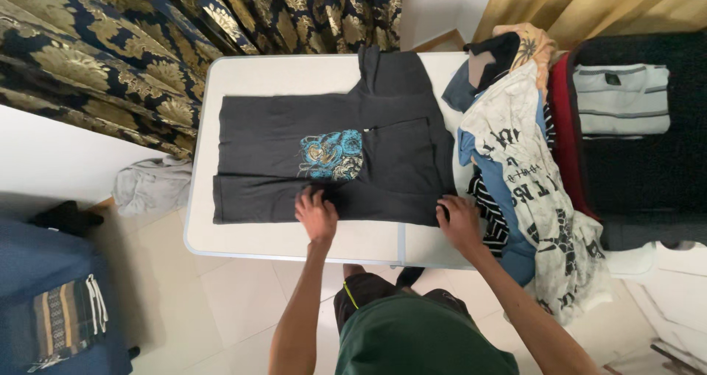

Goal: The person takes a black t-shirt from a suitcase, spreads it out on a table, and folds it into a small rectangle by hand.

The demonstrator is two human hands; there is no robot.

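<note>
dark t-shirt (280, 135) lies flat, lengthwise left-right.

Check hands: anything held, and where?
Both hands press flat on the dark shirt at its near edge: left hand mid-edge, right hand at the corner. No clear grasp.

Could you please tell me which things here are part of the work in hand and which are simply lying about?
In hand: dark grey T-shirt with blue print, flat on the white folding table; left hand and right hand pressing its near edge.

Lying about: heap of unfolded clothes; folded striped grey shirt; grey cloth on the floor.
</note>
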